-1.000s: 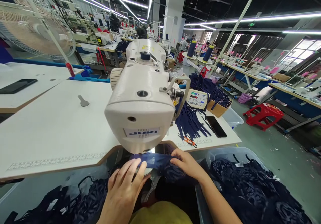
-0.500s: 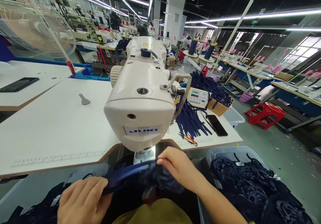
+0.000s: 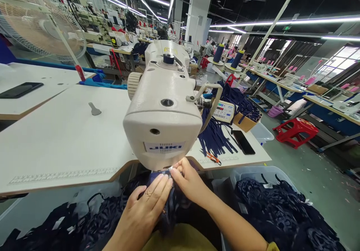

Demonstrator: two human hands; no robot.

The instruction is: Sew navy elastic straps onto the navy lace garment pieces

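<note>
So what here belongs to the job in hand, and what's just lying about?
Job in hand:
dark blue fabric, touched by left hand and right hand
sewing machine

Seemingly lying about:
phone right of the machine
flat grey metal piece
red stool

A garment-sewing workshop: a rounded, off-white JUKI sewing machine [image 3: 164, 127] stands at a white, ruler-marked surface [image 3: 70, 138], near tall navy thread cones [image 3: 218, 53] and a clear plastic bin [image 3: 247, 173] heaped with dark-navy fabric pieces [image 3: 275, 209]. Beyond, rows of pale sewing stations [image 3: 289, 79] recede under long white strip lights [image 3: 309, 20].
</note>
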